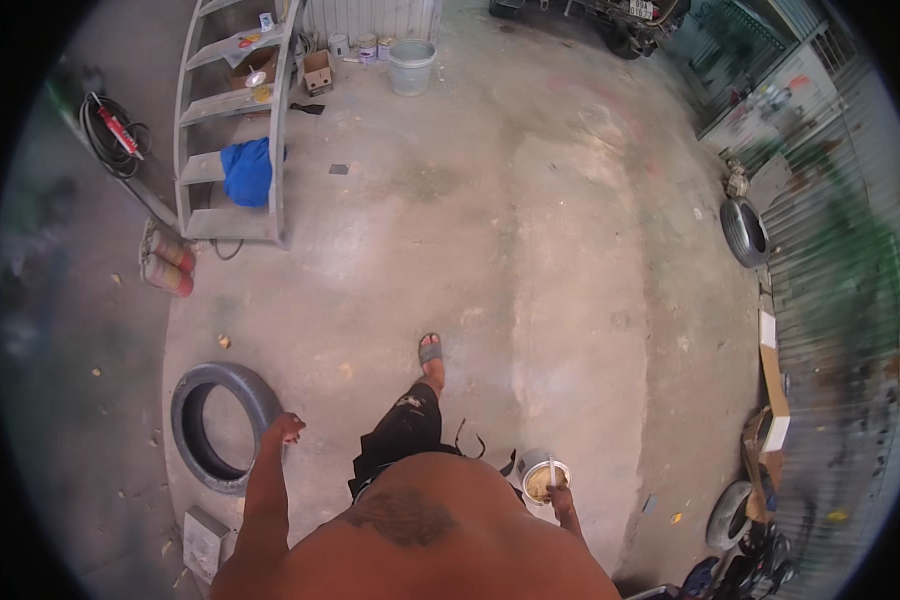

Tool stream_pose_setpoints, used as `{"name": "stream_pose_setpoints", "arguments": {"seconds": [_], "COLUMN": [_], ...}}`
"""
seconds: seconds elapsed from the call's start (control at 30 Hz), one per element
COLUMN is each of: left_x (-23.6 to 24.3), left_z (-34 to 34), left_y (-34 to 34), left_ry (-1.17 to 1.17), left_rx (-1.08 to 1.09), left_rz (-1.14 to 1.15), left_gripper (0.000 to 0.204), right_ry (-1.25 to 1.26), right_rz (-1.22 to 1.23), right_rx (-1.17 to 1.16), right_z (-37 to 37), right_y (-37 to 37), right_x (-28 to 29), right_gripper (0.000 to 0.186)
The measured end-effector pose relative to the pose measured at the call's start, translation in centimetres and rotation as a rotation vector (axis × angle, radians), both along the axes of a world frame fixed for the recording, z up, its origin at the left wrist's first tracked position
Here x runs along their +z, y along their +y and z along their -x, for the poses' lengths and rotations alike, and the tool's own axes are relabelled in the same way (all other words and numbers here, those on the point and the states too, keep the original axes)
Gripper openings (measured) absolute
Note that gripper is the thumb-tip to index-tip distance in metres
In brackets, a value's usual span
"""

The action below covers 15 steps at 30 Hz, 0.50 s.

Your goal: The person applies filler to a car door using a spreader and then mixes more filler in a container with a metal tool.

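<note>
My left hand [288, 428] hangs at my left side with its fingers curled in and nothing visible in them. Below it on the floor lies a black tyre [192, 420]. At my right hip my right hand [561, 498] grips a small white bucket [532, 463] at its near right rim. Tan material [538, 485] shows inside the bucket, and a pale stick-like handle [553, 470] reaches across its mouth. Part of the right hand's grip is hidden, so I cannot tell whether its fingers also touch the handle.
A metal staircase [232, 225] with a blue cloth [247, 172] rises at far left. Red cylinders [170, 262] stand near its foot. A large pale bucket [412, 68] and cans stand at the back. Another tyre [744, 232] leans by the right wall. A grey block [205, 540] lies near left.
</note>
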<state>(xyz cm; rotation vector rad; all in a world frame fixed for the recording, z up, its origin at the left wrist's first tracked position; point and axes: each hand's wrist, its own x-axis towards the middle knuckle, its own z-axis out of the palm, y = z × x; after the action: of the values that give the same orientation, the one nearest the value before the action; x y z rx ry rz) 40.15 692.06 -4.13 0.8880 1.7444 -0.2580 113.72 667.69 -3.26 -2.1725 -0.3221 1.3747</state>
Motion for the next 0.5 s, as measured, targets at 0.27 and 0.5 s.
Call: {"name": "stream_pose_setpoints", "arguments": {"seconds": [0.27, 0.5], "left_x": [6.3, 11.5], "left_z": [-10.3, -15.8], "left_y": [39.9, 73.2], "left_ry": [-0.048, 0.039], "left_rx": [-0.050, -0.155], "left_rz": [-0.386, -0.698], "left_gripper": [0.026, 0.022], "right_ry": [0.021, 0.264], "right_rz": [0.035, 0.107], "right_rx": [0.230, 0.220], "right_z": [-9.3, -15.0], "right_y": [32.2, 61.7], "right_x": [4.8, -1.9], "right_gripper": [0.028, 0.022]}}
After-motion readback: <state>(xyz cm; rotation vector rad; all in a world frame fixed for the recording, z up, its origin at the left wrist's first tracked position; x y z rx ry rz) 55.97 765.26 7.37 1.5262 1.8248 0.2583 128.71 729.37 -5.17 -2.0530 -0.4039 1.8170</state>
